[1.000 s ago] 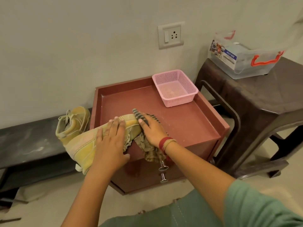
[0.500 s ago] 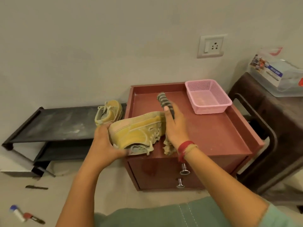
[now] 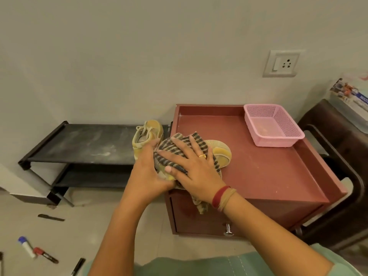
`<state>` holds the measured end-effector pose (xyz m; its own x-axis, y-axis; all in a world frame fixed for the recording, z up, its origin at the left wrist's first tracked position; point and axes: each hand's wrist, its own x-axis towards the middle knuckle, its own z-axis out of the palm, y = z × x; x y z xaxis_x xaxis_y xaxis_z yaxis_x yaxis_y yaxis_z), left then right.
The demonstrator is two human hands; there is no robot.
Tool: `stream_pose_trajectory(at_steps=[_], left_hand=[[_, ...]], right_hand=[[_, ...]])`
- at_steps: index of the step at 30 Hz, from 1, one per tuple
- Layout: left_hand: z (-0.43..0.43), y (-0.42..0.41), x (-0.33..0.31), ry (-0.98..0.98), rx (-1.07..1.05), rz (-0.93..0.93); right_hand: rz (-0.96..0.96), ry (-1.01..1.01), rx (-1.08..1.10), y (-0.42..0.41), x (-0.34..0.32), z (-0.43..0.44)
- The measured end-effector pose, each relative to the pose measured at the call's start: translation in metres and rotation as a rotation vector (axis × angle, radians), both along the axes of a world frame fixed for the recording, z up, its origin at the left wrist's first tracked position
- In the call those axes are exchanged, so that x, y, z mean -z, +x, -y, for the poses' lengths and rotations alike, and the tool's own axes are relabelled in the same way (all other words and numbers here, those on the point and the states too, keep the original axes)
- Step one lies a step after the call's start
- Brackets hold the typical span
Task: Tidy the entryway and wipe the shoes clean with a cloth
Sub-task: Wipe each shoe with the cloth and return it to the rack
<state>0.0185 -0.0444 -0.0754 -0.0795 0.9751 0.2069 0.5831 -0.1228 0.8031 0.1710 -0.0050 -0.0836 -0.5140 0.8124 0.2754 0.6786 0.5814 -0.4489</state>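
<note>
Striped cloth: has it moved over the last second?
Yes. The striped cloth shifted left, away from the pink basket, and now covers the shoe under the right hand.

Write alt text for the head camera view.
A right hand presses a striped cloth flat onto a yellow shoe on a red cabinet while the left hand holds the shoe. A second shoe sits on the black rack beside it.
</note>
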Motion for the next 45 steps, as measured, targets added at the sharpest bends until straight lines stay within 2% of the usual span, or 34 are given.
stream_pose_trajectory(at_steps=[3,9,13,15,18,20,23,26,28,32,35,37,41,42,45], left_hand=[[-0.001,-0.004,0.002,-0.010,-0.011,-0.033],[-0.001,-0.010,0.002,-0.067,-0.007,0.017],[-0.001,-0.007,0.004,-0.040,-0.023,-0.089],[-0.002,-0.005,0.006,-0.017,-0.016,-0.077],[-0.002,-0.001,0.005,0.017,-0.018,-0.034],[0.000,0.000,0.004,0.030,-0.018,-0.055],[-0.002,-0.005,0.007,0.010,0.005,-0.134],[-0.004,-0.010,0.006,-0.029,0.007,-0.186],[-0.006,-0.010,0.004,-0.049,-0.003,-0.206],[-0.008,-0.009,0.002,-0.085,0.009,-0.255],[-0.007,-0.005,0.003,-0.119,0.059,-0.233],[-0.008,0.003,0.004,-0.141,0.081,-0.208],[-0.016,0.008,0.010,-0.053,0.037,-0.258],[-0.017,0.009,0.012,-0.038,0.024,-0.265],[-0.016,0.012,0.012,0.027,0.007,-0.257]], right_hand=[[-0.143,-0.137,0.074,0.014,0.010,-0.008],[-0.305,-0.187,0.263,0.046,0.026,-0.038],[-0.468,-0.155,0.433,0.045,0.012,-0.039],[-0.384,-0.067,0.308,0.029,-0.001,-0.023],[-0.036,0.004,0.060,-0.008,-0.010,0.001],[0.099,0.066,0.014,-0.018,0.000,0.004],[0.072,0.063,0.037,-0.004,0.012,-0.007],[0.043,0.004,0.184,0.029,0.026,-0.023],[-0.027,-0.086,0.259,0.052,0.036,-0.040],[-0.379,-0.272,0.355,0.075,0.037,-0.065],[-0.528,-0.216,0.465,0.066,0.019,-0.054],[-0.471,-0.119,0.375,0.044,0.004,-0.035],[0.059,0.042,0.212,0.003,0.006,-0.006],[0.109,0.092,0.215,0.002,0.012,-0.004],[0.097,0.118,0.230,0.006,0.022,-0.009]])
